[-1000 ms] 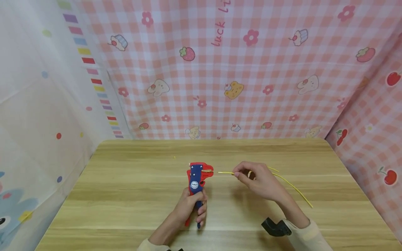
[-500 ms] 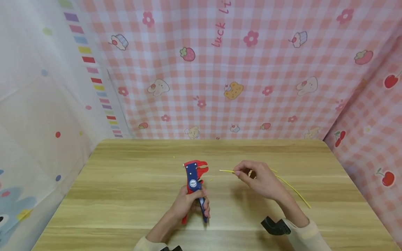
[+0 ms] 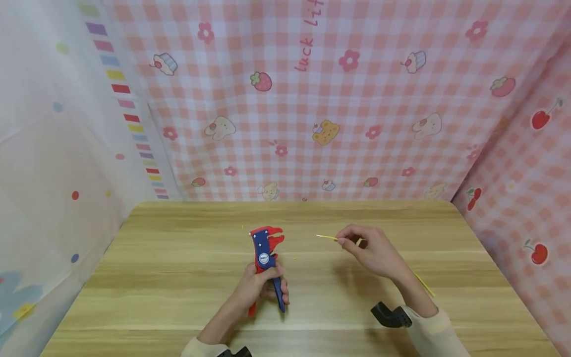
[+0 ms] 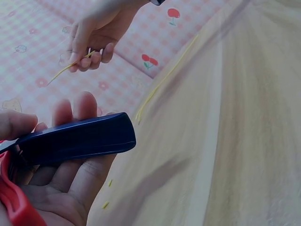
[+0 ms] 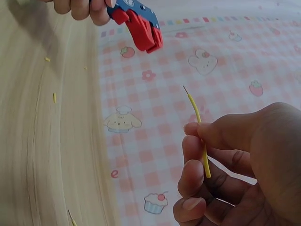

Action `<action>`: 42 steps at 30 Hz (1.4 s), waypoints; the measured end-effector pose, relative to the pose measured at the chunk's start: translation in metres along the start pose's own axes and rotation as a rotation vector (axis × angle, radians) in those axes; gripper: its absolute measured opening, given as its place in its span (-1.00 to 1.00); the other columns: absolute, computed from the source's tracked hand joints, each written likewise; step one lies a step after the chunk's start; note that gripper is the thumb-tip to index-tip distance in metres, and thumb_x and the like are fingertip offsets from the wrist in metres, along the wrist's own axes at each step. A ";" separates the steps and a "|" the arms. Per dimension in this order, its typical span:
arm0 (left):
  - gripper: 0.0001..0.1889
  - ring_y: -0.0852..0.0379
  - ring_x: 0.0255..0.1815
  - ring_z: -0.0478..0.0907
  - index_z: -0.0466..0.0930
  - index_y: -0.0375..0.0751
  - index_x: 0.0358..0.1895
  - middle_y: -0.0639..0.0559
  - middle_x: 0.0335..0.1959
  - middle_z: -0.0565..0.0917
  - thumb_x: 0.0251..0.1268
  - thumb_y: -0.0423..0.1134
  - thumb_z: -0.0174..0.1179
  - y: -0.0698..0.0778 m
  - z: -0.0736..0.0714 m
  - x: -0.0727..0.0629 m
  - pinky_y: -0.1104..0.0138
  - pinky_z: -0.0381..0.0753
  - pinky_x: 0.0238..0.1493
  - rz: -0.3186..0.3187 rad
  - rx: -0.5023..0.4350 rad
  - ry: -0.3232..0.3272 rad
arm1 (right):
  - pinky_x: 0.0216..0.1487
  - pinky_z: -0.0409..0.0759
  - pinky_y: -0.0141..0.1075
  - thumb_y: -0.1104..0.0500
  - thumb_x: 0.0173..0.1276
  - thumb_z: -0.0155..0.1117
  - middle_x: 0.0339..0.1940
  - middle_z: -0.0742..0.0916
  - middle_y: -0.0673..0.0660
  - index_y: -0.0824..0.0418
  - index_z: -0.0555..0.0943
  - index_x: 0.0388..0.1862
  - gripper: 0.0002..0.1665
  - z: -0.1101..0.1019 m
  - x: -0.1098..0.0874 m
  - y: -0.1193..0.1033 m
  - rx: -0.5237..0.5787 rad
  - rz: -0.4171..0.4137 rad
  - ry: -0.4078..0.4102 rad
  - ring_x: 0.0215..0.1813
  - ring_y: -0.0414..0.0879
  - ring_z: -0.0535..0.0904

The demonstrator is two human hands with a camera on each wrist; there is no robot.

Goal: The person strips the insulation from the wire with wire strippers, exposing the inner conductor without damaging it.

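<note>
My left hand [image 3: 260,287] grips the handles of a red and blue wire stripper [image 3: 263,248], held upright over the table. The tool's red jaws stand apart with nothing between them. In the left wrist view its dark blue handle [image 4: 80,139] lies across my fingers. To the right, my right hand [image 3: 372,250] pinches a short yellow wire [image 5: 196,109] between thumb and forefinger. A thin bare metal tip [image 5: 185,89] shows at the wire's free end, which points toward the stripper but stays apart from it. The wire's other end rests along my curled fingers.
Another yellow wire [image 4: 167,77] lies on the wooden table [image 3: 169,277], partly behind my right forearm in the head view. Small yellow scraps [image 3: 295,258] are scattered on the tabletop. Patterned cloth [image 3: 285,104] hangs behind and at both sides.
The stripper has moved left, away from the wire, and its jaws have parted. A yellow scrap has come into view on the table near it. My right hand has risen slightly with the wire.
</note>
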State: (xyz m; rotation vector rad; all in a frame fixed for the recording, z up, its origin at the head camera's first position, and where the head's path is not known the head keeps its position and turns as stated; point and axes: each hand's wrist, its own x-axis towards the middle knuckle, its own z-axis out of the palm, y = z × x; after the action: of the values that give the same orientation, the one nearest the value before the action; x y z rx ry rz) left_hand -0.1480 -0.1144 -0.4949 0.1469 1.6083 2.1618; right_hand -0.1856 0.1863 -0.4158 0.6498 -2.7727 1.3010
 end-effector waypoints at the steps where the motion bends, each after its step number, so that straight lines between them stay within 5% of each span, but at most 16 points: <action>1: -0.71 0.00 -0.50 0.78 0.31 -0.47 0.03 -0.02 -0.50 0.73 0.52 -0.28 0.07 0.001 -0.001 -0.001 0.06 0.84 -0.21 0.001 0.000 0.001 | -0.41 0.53 -0.40 0.10 0.53 0.27 -0.35 0.73 -0.09 -0.02 0.72 -0.15 -0.90 0.000 0.000 0.001 0.001 0.007 0.002 -0.39 -0.18 0.53; 26: -0.65 -0.02 -0.43 0.81 0.27 -0.49 0.11 -0.01 -0.45 0.79 0.54 -0.27 0.08 0.009 -0.016 -0.003 0.06 0.84 -0.18 0.037 0.021 -0.020 | -0.27 0.60 -0.39 0.09 0.58 0.20 -0.14 0.81 0.07 0.13 0.72 0.03 -0.77 -0.014 0.004 0.031 -0.047 0.110 0.068 -0.17 -0.05 0.69; 42: -0.64 0.02 -0.43 0.81 0.22 -0.51 0.20 -0.05 -0.42 0.82 0.56 -0.30 -0.01 0.010 -0.033 -0.013 0.12 0.84 -0.19 0.000 0.070 0.033 | -0.44 0.50 -0.38 0.09 0.58 0.20 -0.17 0.80 0.22 0.16 0.71 0.06 -0.75 -0.018 0.006 0.055 -0.050 0.156 0.105 -0.17 0.13 0.69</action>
State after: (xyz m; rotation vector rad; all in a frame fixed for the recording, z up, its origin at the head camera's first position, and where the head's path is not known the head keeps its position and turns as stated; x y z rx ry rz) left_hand -0.1499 -0.1511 -0.4935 0.1329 1.7036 2.1195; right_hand -0.2144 0.2291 -0.4436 0.3573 -2.8077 1.2457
